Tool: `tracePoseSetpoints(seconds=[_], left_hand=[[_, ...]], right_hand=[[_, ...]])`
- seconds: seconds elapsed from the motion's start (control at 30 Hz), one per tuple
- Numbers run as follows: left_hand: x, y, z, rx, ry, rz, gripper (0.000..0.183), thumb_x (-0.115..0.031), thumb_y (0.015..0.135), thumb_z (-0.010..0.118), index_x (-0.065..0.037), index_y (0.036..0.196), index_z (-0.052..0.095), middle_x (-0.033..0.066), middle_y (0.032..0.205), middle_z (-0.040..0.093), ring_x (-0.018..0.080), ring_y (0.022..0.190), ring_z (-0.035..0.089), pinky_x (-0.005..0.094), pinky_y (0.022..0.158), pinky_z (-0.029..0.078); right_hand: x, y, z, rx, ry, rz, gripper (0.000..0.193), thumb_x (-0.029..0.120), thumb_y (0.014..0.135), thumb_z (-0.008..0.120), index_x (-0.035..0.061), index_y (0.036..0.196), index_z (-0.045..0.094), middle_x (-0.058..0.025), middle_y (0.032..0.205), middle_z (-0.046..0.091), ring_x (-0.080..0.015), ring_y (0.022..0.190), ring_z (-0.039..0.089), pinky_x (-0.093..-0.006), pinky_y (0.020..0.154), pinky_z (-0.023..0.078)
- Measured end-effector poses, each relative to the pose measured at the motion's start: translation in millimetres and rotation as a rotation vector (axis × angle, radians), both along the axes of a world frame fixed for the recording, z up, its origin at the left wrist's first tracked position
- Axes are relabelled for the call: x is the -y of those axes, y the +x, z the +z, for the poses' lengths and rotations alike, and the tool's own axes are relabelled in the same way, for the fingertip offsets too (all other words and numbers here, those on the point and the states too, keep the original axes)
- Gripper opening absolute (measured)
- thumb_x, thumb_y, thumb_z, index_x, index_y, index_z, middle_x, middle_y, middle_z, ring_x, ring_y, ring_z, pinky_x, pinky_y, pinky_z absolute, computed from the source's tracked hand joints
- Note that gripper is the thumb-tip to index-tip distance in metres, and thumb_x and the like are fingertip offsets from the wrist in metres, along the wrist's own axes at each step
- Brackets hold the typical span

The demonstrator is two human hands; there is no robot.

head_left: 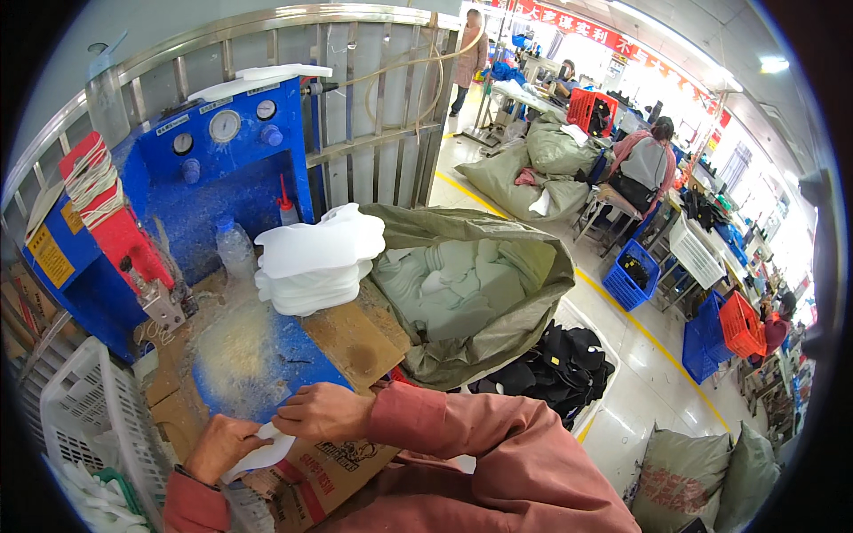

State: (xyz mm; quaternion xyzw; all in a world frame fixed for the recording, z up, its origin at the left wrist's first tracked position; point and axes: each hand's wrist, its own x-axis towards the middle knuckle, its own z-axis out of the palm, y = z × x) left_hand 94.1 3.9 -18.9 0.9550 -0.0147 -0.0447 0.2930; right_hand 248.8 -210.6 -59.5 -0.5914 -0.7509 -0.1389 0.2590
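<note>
Clad in rust-pink sleeves nearest the camera, gripping a thin white piece with closed fingers of left hand and right hand, over printed cardboard. Seemingly light, flexible, perhaps slick and easily creased; best held by opposite edges.

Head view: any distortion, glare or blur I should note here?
In the head view, the top metal rail bows and the corners go black; in the head view, the ceiling lamp glares white; in the head view, the white stack looks bright with faint detail, while the left hand and right hand appear fairly sharp.
</note>
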Motion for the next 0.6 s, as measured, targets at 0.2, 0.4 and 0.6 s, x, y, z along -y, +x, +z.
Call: tracePoseSetpoints(seconds=[0.2,0.4,0.6], left_hand=[[5.2,-15.0,22.6,-0.252,-0.212,0.154,0.035,-0.021,0.089,0.081,-0.003,0.118,0.076,0.0168,0.084,0.074,0.0162,0.073,0.071,0.034,0.07,0.055],[-5.9,-30.7,37.9,-0.304,-0.275,0.212,0.034,-0.024,0.092,0.078,-0.002,0.118,0.076,0.0162,0.091,0.076,0.0187,0.079,0.072,0.0358,0.074,0.055],[-15.3,-40.0,21.8,-0.176,-0.191,0.056,0.027,-0.025,0.097,0.073,-0.004,0.114,0.075,0.0173,0.093,0.075,0.0307,0.081,0.072,0.0419,0.076,0.055]], right_hand=[[23.8,10.3,9.4,-0.048,0.012,0.006,0.038,0.014,0.085,0.068,-0.0004,0.12,0.064,-0.0117,0.11,0.07,-0.0286,0.098,0.072,-0.0401,0.082,0.059],[38.6,19.2,14.2,-0.105,-0.019,-0.018,0.044,0.013,0.087,0.066,-0.0017,0.128,0.063,-0.0135,0.112,0.072,-0.0299,0.098,0.073,-0.0411,0.083,0.059],[40.8,22.6,9.0,-0.186,-0.065,-0.023,0.039,0.012,0.095,0.067,0.0031,0.133,0.063,-0.014,0.117,0.074,-0.0335,0.096,0.075,-0.0446,0.074,0.063]])
